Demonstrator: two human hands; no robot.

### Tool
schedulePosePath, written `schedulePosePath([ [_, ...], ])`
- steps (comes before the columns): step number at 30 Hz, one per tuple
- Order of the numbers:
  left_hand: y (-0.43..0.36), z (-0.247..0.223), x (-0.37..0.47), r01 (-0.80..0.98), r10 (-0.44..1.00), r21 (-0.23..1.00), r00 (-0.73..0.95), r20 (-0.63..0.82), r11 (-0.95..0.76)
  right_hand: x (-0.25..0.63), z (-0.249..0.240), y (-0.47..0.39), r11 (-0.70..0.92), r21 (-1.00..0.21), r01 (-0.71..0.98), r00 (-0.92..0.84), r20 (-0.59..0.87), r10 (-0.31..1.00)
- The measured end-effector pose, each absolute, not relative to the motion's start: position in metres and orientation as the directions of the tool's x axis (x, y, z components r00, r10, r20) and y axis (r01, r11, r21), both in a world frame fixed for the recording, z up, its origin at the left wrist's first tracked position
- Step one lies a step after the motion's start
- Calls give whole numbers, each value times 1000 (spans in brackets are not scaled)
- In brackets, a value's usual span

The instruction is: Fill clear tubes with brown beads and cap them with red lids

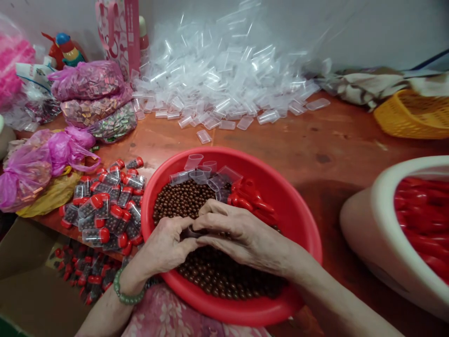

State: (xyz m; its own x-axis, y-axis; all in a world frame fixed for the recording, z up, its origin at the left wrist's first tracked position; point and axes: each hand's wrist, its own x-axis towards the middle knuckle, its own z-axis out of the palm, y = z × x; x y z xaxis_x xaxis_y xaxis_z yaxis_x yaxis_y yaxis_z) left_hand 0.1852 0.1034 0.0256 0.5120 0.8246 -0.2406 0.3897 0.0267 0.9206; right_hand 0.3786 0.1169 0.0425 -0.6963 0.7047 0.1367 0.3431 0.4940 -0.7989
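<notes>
Piece [191,231] mostly hidden between left hand [170,243] and right hand [242,234]

Both hands meet over the red basin [308,234], closed narrowly on the small, dark-looking piece. The left hand's thumb and forefinger pinch it; the right hand's fingers bend around its other side, covering so much that its shape and contents cannot be told. Below lie brown balls [224,281], partly covered by the hands and forearms. Clear containers [199,175] rest at the basin's far side, beside red caps [245,199] that the right hand partly hides.

Left of the basin, filled containers [105,206] with red caps lie jumbled on the wooden table [336,135], overlapping one another. More show in the shadow below, in and around a cardboard box [24,262] cut off by the picture's edge. Knotted pink bags [70,150] hold small pieces too crumpled over to identify.

Beyond the basin, a heap of clear cases [224,79] blurs into glare towards its top. At right, a white tub [372,234] of glossy red pieces [424,224] and a yellow basket [410,117] both run out of view.
</notes>
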Motion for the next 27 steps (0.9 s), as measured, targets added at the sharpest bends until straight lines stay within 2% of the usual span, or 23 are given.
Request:
schedulePosePath([
  [5,104,27,184,395,807,919,541,-236,4,375,47,121,452,-798,398,-737,15,676],
  [8,107,28,183,380,801,925,549,-239,15,372,47,123,440,-809,390,-748,1,664],
  [15,111,26,183,367,793,926,536,-290,91,370,35,113,351,-847,400,-618,34,786],
  [18,110,27,184,366,787,918,517,-338,154,374,38,102,271,-850,451,-544,-21,839],
  [22,110,28,185,374,824,907,441,-357,192,393,43,97,235,-818,525,-561,-125,819],
  [24,111,27,185,343,850,916,398,-344,210,408,40,103,242,-713,658,-468,-135,873],
  [27,111,25,185,303,862,928,387,-329,218,425,23,118,194,-332,923,-243,-111,964],
])
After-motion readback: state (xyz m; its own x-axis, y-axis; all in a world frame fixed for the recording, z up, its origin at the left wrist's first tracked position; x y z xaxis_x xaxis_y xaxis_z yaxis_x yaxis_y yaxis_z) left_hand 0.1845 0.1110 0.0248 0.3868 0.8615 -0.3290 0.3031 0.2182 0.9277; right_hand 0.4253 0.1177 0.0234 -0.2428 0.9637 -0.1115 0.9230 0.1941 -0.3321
